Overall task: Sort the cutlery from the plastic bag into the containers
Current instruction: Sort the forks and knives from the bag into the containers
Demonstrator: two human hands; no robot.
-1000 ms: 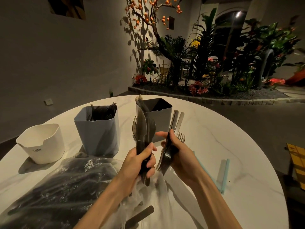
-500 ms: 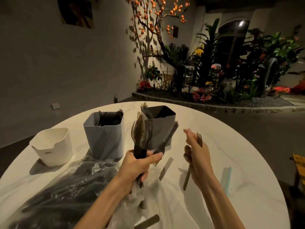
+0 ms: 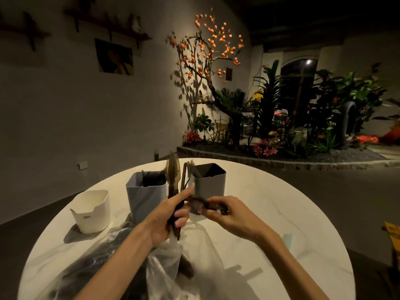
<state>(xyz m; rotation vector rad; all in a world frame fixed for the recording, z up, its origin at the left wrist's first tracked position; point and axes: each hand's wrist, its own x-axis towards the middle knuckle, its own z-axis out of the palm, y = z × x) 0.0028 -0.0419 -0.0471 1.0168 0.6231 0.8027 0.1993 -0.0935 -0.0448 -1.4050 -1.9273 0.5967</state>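
Sorting is partway: my left hand grips an upright cutlery bundle, my right hand pinches one dark piece, the blue container holds some, and the plastic bag looks well stocked.

My round white marbled worktop stands before a grey wall with a picture and shelves. Beyond it, a planted bed holds an orange-fruited tree and flowers.
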